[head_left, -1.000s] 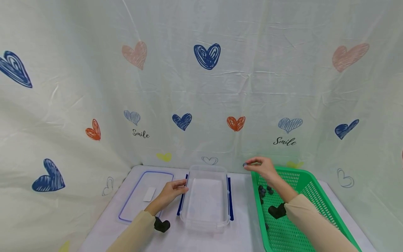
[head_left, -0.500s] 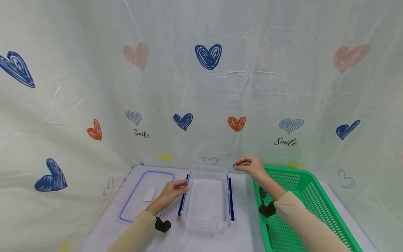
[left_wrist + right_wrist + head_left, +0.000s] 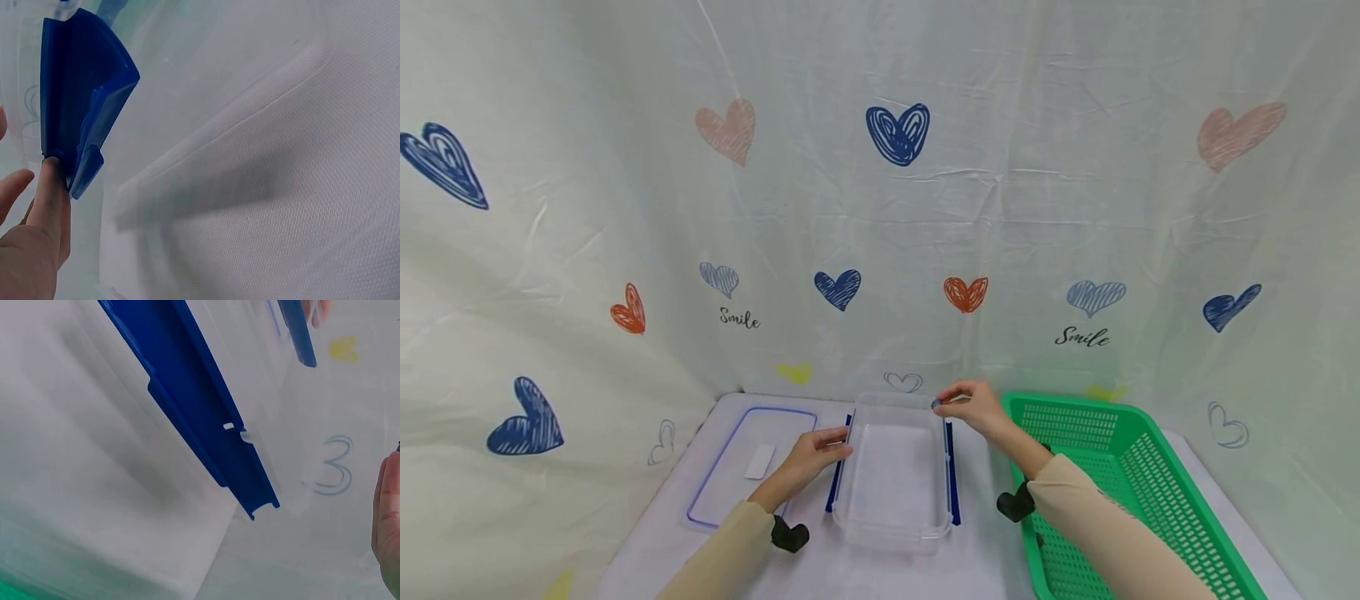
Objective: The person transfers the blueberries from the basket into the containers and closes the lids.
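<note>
A clear plastic food container [image 3: 891,533] with blue side clips stands in mid-table, its lid off. My left hand [image 3: 808,458] rests at its left edge, fingers fairly straight; in the left wrist view a fingertip touches the end of a blue clip [image 3: 87,81]. My right hand [image 3: 973,408] pinches a small dark blueberry [image 3: 936,403] between thumb and fingertips, at the container's far right corner. In the right wrist view another blue clip [image 3: 194,400] hangs down, and only the edge of the right hand [image 3: 389,531] shows.
A green slotted basket [image 3: 1131,411] stands on the right, with a dark berry [image 3: 1040,540] at its left side, partly behind the right arm. To the left lies the blue-edged clear lid [image 3: 778,429] with a white label [image 3: 760,462]. A heart-printed curtain [image 3: 880,233] hangs behind.
My right hand has moved left and slightly down with the blueberry, from beside the basket to the container's corner. The left hand keeps its place at the container.
</note>
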`<state>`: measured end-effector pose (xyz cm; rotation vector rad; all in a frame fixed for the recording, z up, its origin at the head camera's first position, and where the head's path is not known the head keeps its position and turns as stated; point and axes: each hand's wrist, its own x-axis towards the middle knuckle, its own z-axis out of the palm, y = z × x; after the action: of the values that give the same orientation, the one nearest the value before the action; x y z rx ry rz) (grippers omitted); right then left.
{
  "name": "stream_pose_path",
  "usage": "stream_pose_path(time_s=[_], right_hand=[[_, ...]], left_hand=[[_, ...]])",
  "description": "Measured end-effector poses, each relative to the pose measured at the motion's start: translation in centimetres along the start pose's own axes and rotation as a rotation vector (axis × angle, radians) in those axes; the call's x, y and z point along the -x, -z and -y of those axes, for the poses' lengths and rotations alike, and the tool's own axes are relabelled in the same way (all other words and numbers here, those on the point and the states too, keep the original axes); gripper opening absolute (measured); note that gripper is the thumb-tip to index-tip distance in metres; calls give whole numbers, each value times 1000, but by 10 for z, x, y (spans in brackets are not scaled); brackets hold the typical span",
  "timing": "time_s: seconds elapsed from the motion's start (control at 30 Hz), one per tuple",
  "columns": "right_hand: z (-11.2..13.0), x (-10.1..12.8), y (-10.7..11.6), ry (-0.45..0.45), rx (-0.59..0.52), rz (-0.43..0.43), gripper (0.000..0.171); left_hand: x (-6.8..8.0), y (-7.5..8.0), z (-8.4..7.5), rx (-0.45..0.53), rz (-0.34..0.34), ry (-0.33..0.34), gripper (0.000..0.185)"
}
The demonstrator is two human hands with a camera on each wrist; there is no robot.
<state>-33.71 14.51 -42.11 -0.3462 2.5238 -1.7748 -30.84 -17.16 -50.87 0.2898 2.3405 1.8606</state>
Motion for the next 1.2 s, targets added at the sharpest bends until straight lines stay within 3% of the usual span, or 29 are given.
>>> stream_pose_path(time_s=[0.73,1.2], right_hand=[[-13,7,-35,-35,40,20,12],[-21,8,-47,5,65,49,16]], left_hand=[[2,-2,0,1,-3,14,54],[3,-2,0,3,-7,0,55]])
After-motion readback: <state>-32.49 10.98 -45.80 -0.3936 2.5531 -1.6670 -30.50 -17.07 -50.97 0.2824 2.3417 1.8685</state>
